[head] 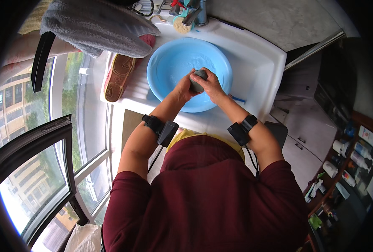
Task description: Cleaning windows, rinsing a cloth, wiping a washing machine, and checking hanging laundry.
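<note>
Both my hands are closed around a wadded dark grey piece, seemingly cloth [197, 85], above a light blue plastic basin [156, 75]. My left hand [183, 86] grips it from the left side. On the right, my right hand [212, 85] presses over it with the thumb across its front. Rippling water [200, 58] lies in the basin beneath. The basin stands in a white sink [257, 72]. Part of a blue brush with pale bristles [238, 100] shows beside the basin, below my right wrist.
A shoe with its brown sole up [119, 77] lies on the sink's left ledge. Above it hangs a grey towel [98, 25]. A metal faucet [202, 14] and a round cream scrubber [182, 25] are at the back. An open window sash [68, 157] juts in at left.
</note>
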